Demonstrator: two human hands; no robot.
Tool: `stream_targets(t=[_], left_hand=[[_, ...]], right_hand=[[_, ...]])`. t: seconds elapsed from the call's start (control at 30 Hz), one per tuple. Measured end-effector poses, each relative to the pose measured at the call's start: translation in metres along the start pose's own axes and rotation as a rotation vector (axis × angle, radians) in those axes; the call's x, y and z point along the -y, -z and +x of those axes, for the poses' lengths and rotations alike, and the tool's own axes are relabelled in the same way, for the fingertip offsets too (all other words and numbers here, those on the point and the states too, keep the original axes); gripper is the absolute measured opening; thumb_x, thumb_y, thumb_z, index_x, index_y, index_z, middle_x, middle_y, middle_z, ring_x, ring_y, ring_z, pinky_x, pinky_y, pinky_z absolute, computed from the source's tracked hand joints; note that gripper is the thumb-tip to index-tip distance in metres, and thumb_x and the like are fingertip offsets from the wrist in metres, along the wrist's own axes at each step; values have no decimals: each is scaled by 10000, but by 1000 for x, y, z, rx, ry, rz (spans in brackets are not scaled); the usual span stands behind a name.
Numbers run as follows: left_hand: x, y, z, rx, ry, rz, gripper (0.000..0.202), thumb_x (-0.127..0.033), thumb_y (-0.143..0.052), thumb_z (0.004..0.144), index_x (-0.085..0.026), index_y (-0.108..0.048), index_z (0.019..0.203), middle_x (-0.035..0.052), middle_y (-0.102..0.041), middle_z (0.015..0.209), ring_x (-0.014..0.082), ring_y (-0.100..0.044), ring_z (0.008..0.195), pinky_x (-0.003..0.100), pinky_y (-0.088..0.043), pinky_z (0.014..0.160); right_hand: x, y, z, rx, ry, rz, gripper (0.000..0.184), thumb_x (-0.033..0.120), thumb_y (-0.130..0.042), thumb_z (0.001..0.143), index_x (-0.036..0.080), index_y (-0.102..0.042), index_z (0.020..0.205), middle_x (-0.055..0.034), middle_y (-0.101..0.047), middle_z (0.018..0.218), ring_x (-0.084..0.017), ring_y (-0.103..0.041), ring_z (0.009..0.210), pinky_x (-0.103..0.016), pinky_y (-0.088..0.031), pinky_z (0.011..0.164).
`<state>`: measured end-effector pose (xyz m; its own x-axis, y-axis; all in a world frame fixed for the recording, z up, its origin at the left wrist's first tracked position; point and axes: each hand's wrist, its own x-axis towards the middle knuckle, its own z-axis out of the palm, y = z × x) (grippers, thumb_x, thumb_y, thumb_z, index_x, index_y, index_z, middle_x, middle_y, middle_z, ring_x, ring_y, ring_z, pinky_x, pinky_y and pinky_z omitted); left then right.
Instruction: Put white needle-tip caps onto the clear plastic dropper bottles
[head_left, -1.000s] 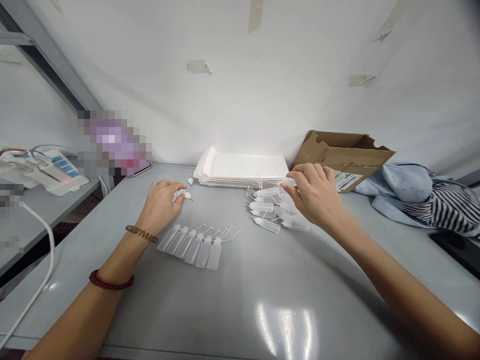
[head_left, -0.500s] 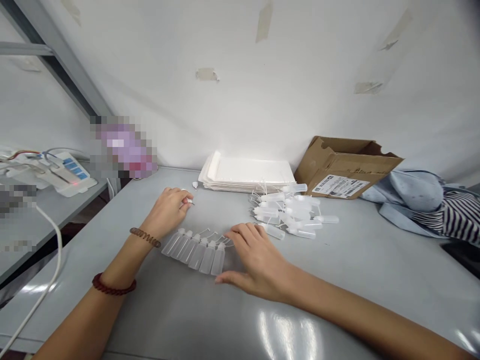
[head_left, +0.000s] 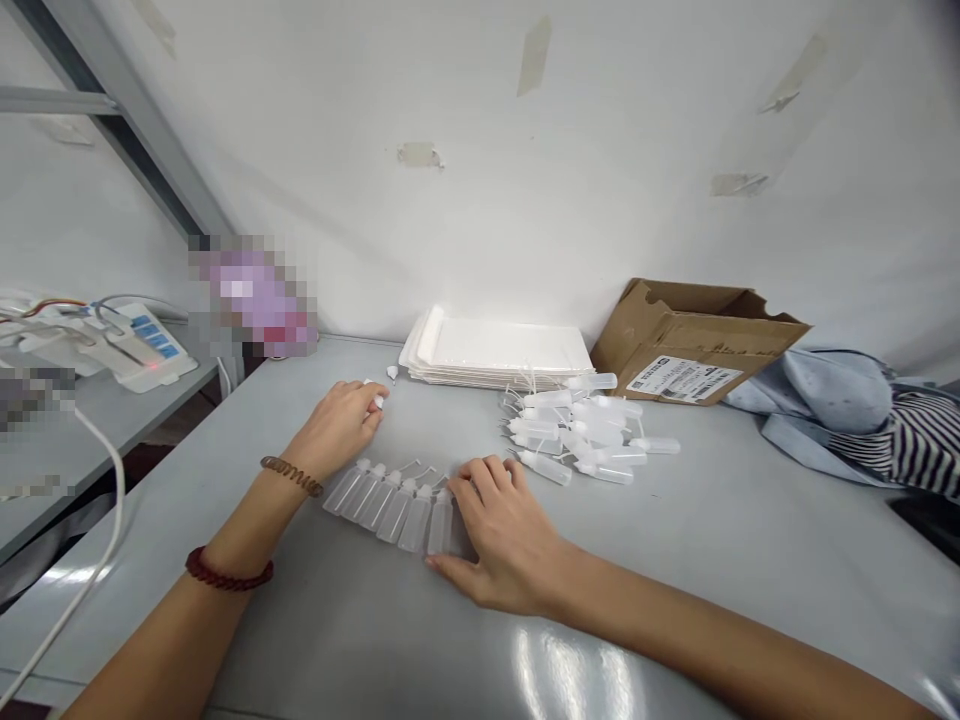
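Several small clear squeeze bottles with thin needle tips lie side by side in a row (head_left: 386, 505) on the grey table (head_left: 675, 560). My right hand (head_left: 499, 530) lies over the right end of that row, fingers curled on the last bottle. My left hand (head_left: 337, 425) rests behind the row, fingers pinched on a small white cap (head_left: 377, 400). Another white cap (head_left: 391, 373) lies just beyond it. A loose heap of the same bottles (head_left: 581, 430) lies to the right.
A stack of white sheets (head_left: 499, 350) sits against the wall. An open cardboard box (head_left: 694, 340) lies on its side at the right, with blue and striped cloth (head_left: 847, 410) beyond it. A white cable (head_left: 105, 530) and devices occupy the left bench.
My right hand came from the loose heap down and left to the right end of the bottle row. My left hand stayed near the caps.
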<state>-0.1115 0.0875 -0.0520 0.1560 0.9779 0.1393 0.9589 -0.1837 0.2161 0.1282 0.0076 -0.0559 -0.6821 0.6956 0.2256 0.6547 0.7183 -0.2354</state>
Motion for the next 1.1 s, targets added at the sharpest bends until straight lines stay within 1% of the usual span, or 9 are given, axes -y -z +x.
stream_targets(t=[0.1, 0.27, 0.43, 0.63, 0.77, 0.83, 0.9, 1.0, 1.1], left_hand=[[0, 2, 0, -3, 11, 7, 385, -281, -440, 781, -145, -608, 1100, 100, -657, 859, 304, -569, 889, 387, -454, 763], [-2, 3, 0, 27, -5, 21, 330, -302, -408, 801, -144, -650, 962, 111, -655, 805, 314, -569, 874, 393, -439, 755], [-7, 1, 0, 37, -17, -8, 319, -283, -404, 795, -131, -634, 955, 104, -656, 770, 296, -590, 831, 374, -439, 725], [-11, -2, 0, 22, 26, -114, 202, -306, -444, 774, -173, -595, 750, 96, -597, 666, 305, -580, 766, 383, -427, 695], [-18, 1, -1, -3, 80, -305, 174, -344, -528, 732, -188, -556, 661, 74, -562, 616, 321, -558, 807, 412, -422, 740], [-29, 7, -4, -14, 114, -449, 185, -370, -562, 723, -187, -576, 698, 72, -590, 680, 310, -550, 866, 407, -420, 781], [-44, 13, -10, 13, 157, -633, 250, -420, -580, 734, -182, -609, 804, 66, -625, 781, 264, -568, 840, 378, -440, 767], [-70, 20, -21, 163, 203, -958, 338, -473, -483, 821, -160, -612, 817, 75, -639, 812, 200, -592, 753, 322, -482, 674], [-92, 20, -32, 283, 224, -1188, 345, -467, -456, 857, -152, -592, 811, 73, -622, 803, 172, -587, 750, 309, -497, 689]], right_hand=[[-2, 1, -1, -5, 8, 18, 462, 469, -654, 723, 109, -562, 998, -124, -573, 950, -281, -486, 885, -440, -397, 754], [-6, 4, -3, -56, 9, 83, 441, 410, -663, 718, 104, -551, 1016, -121, -606, 945, -272, -520, 857, -411, -387, 726], [-12, 14, -2, -141, 16, 129, 412, 355, -647, 748, 116, -523, 1060, -122, -632, 983, -265, -538, 867, -386, -365, 734], [-18, 24, 2, -216, 70, 111, 370, 334, -592, 804, 112, -499, 1085, -117, -641, 983, -242, -543, 828, -377, -334, 738], [-19, 27, 2, -206, 97, 112, 363, 320, -589, 797, 112, -502, 1081, -113, -634, 968, -237, -537, 818, -364, -337, 712], [-20, 27, 2, -203, 111, 113, 362, 319, -581, 802, 114, -500, 1090, -118, -633, 968, -239, -533, 821, -366, -340, 710], [-21, 27, 1, -211, 121, 116, 367, 320, -572, 813, 110, -494, 1103, -123, -633, 974, -241, -529, 828, -369, -345, 711], [-23, 29, 2, -228, 124, 134, 392, 338, -578, 815, 106, -487, 1117, -122, -632, 983, -239, -527, 838, -368, -356, 709], [-24, 30, 4, -254, 136, 146, 418, 341, -585, 813, 103, -475, 1138, -127, -632, 1008, -236, -527, 845, -367, -363, 706]])
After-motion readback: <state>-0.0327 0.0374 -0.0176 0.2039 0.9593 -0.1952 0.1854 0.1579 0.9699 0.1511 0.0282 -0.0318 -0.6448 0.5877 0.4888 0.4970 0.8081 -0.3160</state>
